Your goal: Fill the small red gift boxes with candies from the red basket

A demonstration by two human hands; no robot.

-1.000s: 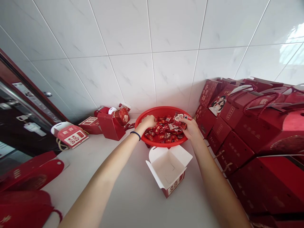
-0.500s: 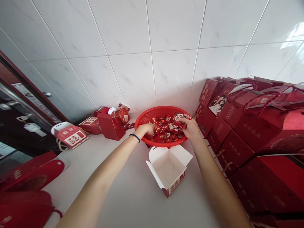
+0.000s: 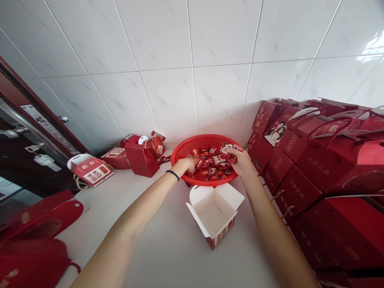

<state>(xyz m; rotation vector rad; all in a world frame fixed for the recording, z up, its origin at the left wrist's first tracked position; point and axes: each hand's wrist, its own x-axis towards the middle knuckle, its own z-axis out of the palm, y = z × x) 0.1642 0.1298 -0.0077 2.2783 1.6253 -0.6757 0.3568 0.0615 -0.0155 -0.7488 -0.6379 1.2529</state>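
Observation:
A red plastic basket (image 3: pixel 183 149) holds many red-wrapped candies (image 3: pixel 208 163). My left hand (image 3: pixel 186 164), with a dark band at the wrist, reaches into the basket's left side. Its fingers are curled down among the candies, and what they grip is hidden. Over the basket's right side, my right hand (image 3: pixel 241 159) is closed on several wrapped candies (image 3: pixel 228 154), with printed wrappers showing past the fingers. Between my forearms, in front of the basket, stands an open gift box (image 3: pixel 213 212). Its white flaps are spread and its inside is bare.
Red gift boxes (image 3: pixel 300 192) are stacked high along the right, close to my right forearm. More boxes (image 3: pixel 142 160) stand at the back left, and folded red cartons (image 3: pixel 39 216) lie at the left edge. A tiled wall (image 3: pixel 168 100) rises behind the white tabletop (image 3: pixel 159 240).
My left hand has shifted slightly within the candies at the basket's left side. The right hand stays over the basket, still holding candies. The whole view has moved a little.

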